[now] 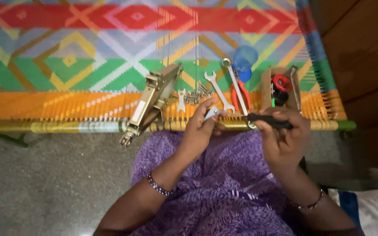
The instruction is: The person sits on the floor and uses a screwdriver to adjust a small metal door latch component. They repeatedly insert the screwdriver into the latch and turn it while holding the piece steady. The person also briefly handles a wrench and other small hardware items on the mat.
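My left hand [200, 131] pinches a small grey metal piece [211, 113] between thumb and fingers, just above my purple-clad lap. My right hand [283, 140] grips the black handle of a screwdriver [267, 121], held level with its tip pointing left toward the metal piece. Both hands hover at the near edge of a woven cot with a bright patterned surface [88, 65]. A brass-coloured door closer [152, 101] lies on the cot to the left of my hands.
On the cot lie an open-ended spanner [218, 91], a long ring spanner [236, 85], red-handled pliers [241, 97], several small screws [195, 96], a small flat bracket [181, 100], a blue cup [244, 59] and a cardboard box [280, 87] with red and black parts. Grey floor lies at left.
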